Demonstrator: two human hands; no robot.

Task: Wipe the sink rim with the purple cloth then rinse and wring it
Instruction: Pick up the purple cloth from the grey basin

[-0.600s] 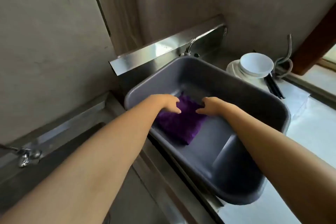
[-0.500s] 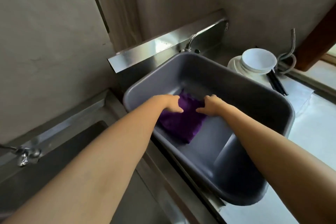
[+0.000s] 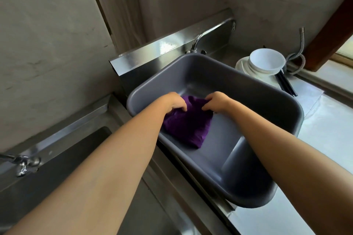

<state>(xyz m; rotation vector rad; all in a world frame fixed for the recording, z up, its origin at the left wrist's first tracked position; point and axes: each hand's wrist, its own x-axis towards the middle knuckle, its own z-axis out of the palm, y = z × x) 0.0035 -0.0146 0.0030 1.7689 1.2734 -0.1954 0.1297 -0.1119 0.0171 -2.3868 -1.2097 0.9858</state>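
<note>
The purple cloth (image 3: 188, 127) lies bunched on the floor of a grey plastic basin (image 3: 254, 86) that sits in the steel sink. My left hand (image 3: 174, 102) grips the cloth's far left edge, fingers curled into the fabric. My right hand (image 3: 216, 102) pinches the far right edge. Both hands are inside the basin, close together. A faucet (image 3: 196, 42) stands behind the basin at the steel backsplash.
A stack of white bowls and plates (image 3: 264, 64) with dark chopsticks (image 3: 285, 84) sits at the right back. A flexible metal hose (image 3: 298, 59) hangs beside it. A second sink (image 3: 63, 160) with a tap (image 3: 24, 162) lies at the left. Walls close in behind.
Both hands have closed on the cloth's far edge and drawn together, bunching the fabric that lay flatter before. The view has shifted slightly.
</note>
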